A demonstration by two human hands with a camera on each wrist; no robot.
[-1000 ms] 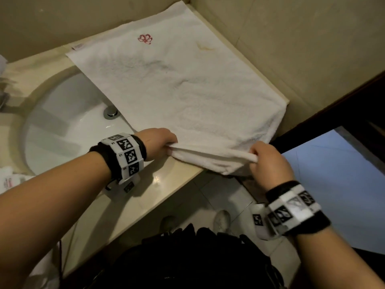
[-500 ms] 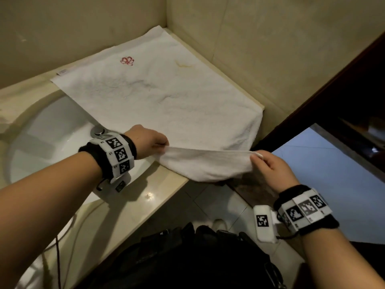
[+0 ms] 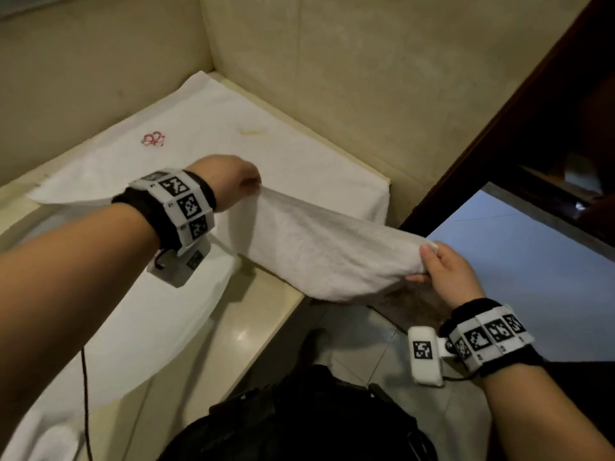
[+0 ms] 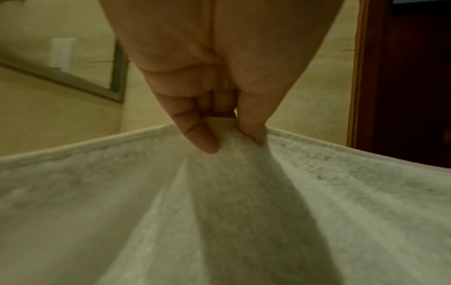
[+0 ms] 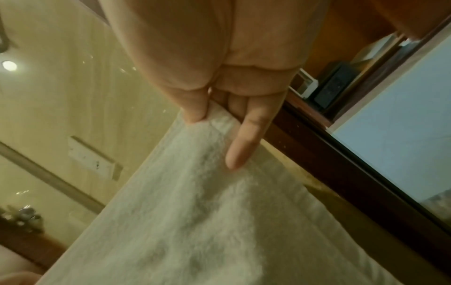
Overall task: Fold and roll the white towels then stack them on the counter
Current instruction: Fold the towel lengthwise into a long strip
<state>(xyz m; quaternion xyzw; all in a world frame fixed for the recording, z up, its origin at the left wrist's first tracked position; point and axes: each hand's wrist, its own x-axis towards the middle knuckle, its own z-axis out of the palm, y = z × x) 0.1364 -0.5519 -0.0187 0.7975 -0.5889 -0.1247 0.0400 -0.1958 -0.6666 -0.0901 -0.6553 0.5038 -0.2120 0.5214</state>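
A white towel (image 3: pixel 213 134) with a small red embroidered mark lies spread on the beige counter (image 3: pixel 259 314) in the corner. Its near edge (image 3: pixel 319 247) is lifted off the counter and stretched between both hands. My left hand (image 3: pixel 253 184) pinches the left corner of that edge, thumb and fingers closed on the hem (image 4: pixel 234 133). My right hand (image 3: pixel 429 257) pinches the right corner out past the counter's end, the thumb pressing the hem (image 5: pixel 217 119). The lifted part sags slightly between the hands.
A white sink basin (image 3: pixel 143 327) lies under my left forearm. Tiled walls (image 3: pixel 349 61) close the corner behind the towel. A dark wooden door frame (image 3: pixel 499 128) stands right of the counter. A thin black cable (image 3: pixel 85 394) hangs off the counter's front. Dark clothing (image 3: pixel 299 420) fills the bottom.
Both hands have lifted the towel's near edge from the counter front and carried it up and toward the back over the spread part. The camera view has shifted down and right.
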